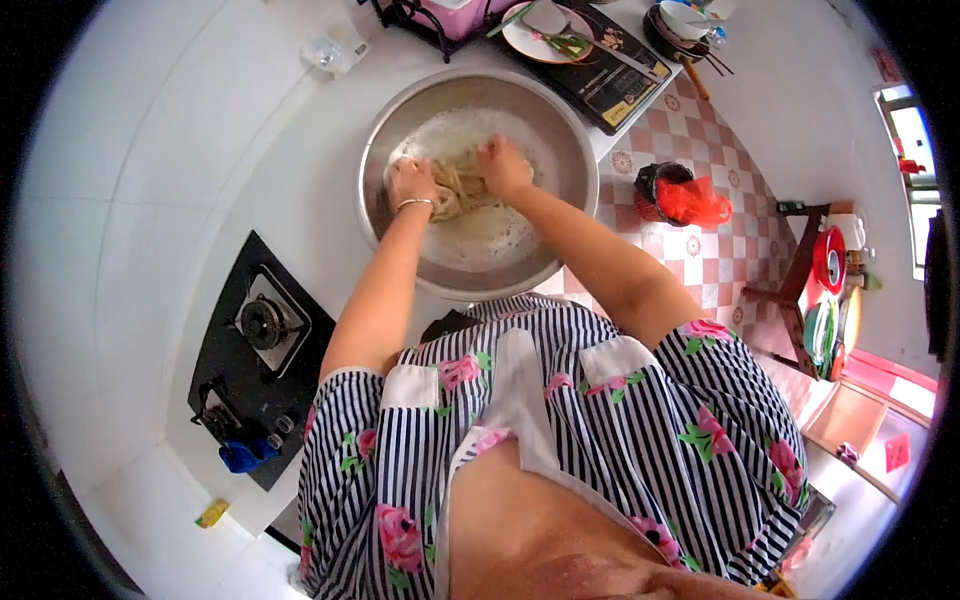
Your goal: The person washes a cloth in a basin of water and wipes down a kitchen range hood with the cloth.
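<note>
The fingers of the left hand are bent well inward, and the left end of a pale, soft mass is held under them. The fingers of the right hand are likewise curled, at the mass's upper right edge; their tips are hidden, so whether anything is gripped by them cannot be told. Between the two hands, the mass is seen in loose folds or strands (dough or noodles, which of the two cannot be told). A bracelet is worn on the left wrist.

All of this is contained in a wide metal basin, towards its middle, where the floor is coated with something whitish. The basin is set on a white counter, close against the person's striped, flowered top.

Farther out on the left, a black stove is let into the counter, and a blue cloth is laid at its near end. Beyond the basin, a plate with green stalks is rested partly on a black cooktop, and a white bowl is placed farther right. On the chequered floor, a dark bin is partly covered by a red bag.
</note>
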A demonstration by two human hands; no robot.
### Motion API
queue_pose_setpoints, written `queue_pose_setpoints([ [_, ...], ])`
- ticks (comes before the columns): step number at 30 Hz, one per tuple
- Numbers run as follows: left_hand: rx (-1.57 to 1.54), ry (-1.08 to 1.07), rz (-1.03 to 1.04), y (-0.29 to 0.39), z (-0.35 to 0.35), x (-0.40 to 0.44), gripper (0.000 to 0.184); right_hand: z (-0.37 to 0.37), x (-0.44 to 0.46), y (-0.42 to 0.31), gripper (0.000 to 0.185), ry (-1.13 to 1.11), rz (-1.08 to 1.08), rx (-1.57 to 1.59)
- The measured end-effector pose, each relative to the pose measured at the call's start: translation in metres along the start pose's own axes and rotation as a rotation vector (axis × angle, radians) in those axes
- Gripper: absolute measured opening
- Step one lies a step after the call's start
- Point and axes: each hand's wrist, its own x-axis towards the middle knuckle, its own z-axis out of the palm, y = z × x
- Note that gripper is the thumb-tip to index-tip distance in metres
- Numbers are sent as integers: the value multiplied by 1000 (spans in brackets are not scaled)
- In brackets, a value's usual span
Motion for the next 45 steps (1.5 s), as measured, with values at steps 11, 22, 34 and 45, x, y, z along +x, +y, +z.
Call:
queue_pose_setpoints([
  [11, -36, 7, 126, 7, 45, 6, 47, 28, -1, -4, 39, 26, -105, -88],
  [22, -465, 311, 269, 75, 18, -85, 32, 30, 15, -9, 41, -501, 357, 1310],
  [34, -348, 272, 146, 60, 0, -76, 46, 47, 9, -26, 30, -322, 447, 1228],
  [45, 138, 201, 55, -8, 9, -11, 39, 21, -5, -12, 40, 42, -187, -478],
])
